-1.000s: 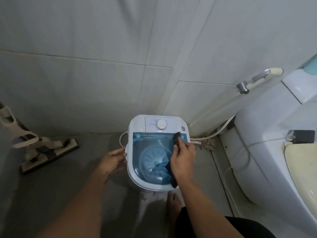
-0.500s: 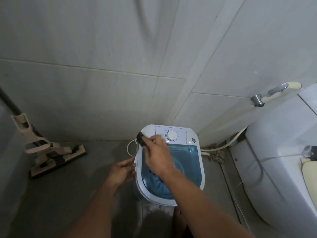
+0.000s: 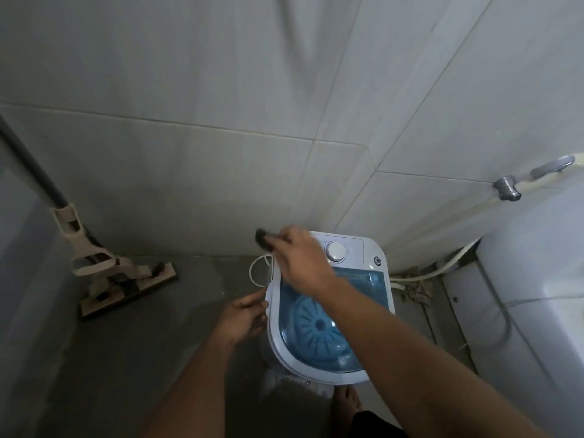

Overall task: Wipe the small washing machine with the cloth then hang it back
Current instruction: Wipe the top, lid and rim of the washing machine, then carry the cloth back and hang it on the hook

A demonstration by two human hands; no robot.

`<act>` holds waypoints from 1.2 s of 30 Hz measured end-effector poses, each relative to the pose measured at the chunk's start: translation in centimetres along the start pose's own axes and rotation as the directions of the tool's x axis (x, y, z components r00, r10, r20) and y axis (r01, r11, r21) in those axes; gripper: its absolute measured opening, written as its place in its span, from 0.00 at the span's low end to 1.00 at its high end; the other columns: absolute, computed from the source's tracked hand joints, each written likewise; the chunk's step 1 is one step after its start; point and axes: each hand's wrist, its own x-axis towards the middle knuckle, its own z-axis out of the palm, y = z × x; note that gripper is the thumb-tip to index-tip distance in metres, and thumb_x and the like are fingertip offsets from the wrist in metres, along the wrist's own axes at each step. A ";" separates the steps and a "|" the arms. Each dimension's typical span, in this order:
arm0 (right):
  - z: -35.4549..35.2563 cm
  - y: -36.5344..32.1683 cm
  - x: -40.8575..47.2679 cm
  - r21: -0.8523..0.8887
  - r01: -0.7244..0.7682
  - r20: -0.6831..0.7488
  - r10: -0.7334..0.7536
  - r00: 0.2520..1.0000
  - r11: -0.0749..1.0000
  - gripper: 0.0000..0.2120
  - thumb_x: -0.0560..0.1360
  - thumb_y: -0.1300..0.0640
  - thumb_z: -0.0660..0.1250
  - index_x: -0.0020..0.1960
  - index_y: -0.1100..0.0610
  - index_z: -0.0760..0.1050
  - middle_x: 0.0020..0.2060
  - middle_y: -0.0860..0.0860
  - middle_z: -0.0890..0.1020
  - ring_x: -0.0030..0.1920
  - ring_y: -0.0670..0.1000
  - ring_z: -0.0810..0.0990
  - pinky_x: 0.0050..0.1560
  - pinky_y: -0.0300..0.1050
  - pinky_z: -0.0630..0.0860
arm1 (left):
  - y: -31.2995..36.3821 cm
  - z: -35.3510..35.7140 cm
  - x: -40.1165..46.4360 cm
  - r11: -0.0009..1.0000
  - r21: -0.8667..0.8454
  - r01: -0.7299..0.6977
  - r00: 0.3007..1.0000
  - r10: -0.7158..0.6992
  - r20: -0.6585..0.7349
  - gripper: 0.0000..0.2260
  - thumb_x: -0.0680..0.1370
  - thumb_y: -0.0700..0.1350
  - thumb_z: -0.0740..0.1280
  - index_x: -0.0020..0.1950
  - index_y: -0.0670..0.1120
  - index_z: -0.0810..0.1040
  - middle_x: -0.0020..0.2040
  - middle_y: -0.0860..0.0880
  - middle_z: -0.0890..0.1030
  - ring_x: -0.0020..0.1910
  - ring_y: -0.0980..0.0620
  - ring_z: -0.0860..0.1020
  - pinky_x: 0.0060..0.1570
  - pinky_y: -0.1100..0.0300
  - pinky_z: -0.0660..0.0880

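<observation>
The small washing machine (image 3: 373, 374) stands on the floor in the corner, white with a see-through blue lid and a round dial (image 3: 335, 251) on its back panel. My right hand (image 3: 300, 263) reaches across its back left corner and is shut on a dark cloth (image 3: 264, 241), which sticks out past the machine's left edge, blurred by motion. My left hand (image 3: 246, 312) rests against the machine's left side, fingers curled on the rim.
A floor squeegee (image 3: 126, 284) with a long grey handle leans at the left. A white toilet (image 3: 537, 295) fills the right side, with a bidet sprayer (image 3: 537, 175) on the wall and its hose (image 3: 442, 270) running behind the machine. My bare foot (image 3: 347, 403) stands by the machine's front.
My right hand has swept the cloth from the lid's right side across to the back left corner and just past it. My left hand stays on the left side.
</observation>
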 end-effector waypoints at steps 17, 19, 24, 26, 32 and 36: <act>-0.3 -2.7 -10.7 -0.106 0.164 0.213 -0.139 0.967 0.981 0.24 0.78 0.52 0.61 0.74 0.46 0.69 0.61 0.54 0.74 0.55 0.59 0.72 0.51 0.55 0.72 | -0.2 -0.9 -0.4 1.000 0.007 0.023 0.999 -0.023 0.032 0.14 0.78 0.36 0.65 0.62 0.46 0.81 0.54 0.43 0.86 0.56 0.43 0.83 0.58 0.50 0.79; -1.3 -3.6 -13.3 -0.067 0.299 0.322 -0.263 0.909 0.952 0.23 0.79 0.52 0.62 0.73 0.44 0.69 0.60 0.54 0.73 0.55 0.59 0.72 0.52 0.56 0.72 | 0.2 -0.8 -1.5 1.000 -0.016 0.027 1.000 -0.027 -0.002 0.13 0.80 0.35 0.61 0.61 0.44 0.80 0.49 0.45 0.87 0.49 0.47 0.84 0.49 0.54 0.81; -4.9 -5.3 -18.4 0.084 0.197 0.378 -0.214 0.901 0.977 0.21 0.80 0.51 0.61 0.73 0.41 0.69 0.59 0.52 0.72 0.59 0.57 0.72 0.59 0.55 0.70 | 1.6 0.4 -7.1 0.989 0.148 0.020 0.986 0.005 -0.168 0.13 0.81 0.40 0.61 0.65 0.44 0.78 0.55 0.43 0.81 0.46 0.49 0.79 0.48 0.56 0.75; -7.5 -6.3 -18.8 0.275 -0.031 0.243 -0.038 0.969 0.961 0.19 0.80 0.50 0.61 0.71 0.41 0.72 0.57 0.49 0.74 0.59 0.52 0.73 0.60 0.48 0.71 | 2.3 1.1 -10.5 0.988 0.152 -0.007 0.987 0.031 -0.155 0.11 0.81 0.44 0.63 0.60 0.43 0.80 0.56 0.42 0.82 0.46 0.47 0.79 0.52 0.53 0.74; -16.1 -11.1 -17.6 0.713 -0.179 -0.018 0.273 0.962 0.678 0.20 0.76 0.59 0.72 0.62 0.38 0.77 0.57 0.42 0.79 0.58 0.36 0.77 0.65 0.36 0.72 | 5.0 3.8 -21.7 0.991 0.085 -0.108 0.984 0.095 0.150 0.21 0.75 0.62 0.67 0.56 0.46 0.83 0.50 0.46 0.83 0.48 0.49 0.79 0.56 0.48 0.78; -20.3 -14.1 -17.0 0.787 -0.141 -0.084 0.331 0.940 0.600 0.17 0.76 0.53 0.73 0.65 0.47 0.79 0.58 0.42 0.81 0.59 0.38 0.79 0.66 0.41 0.74 | 7.9 5.3 -27.7 0.937 0.044 -0.347 0.930 0.338 0.146 0.12 0.76 0.52 0.70 0.53 0.45 0.82 0.50 0.44 0.85 0.46 0.49 0.83 0.41 0.55 0.80</act>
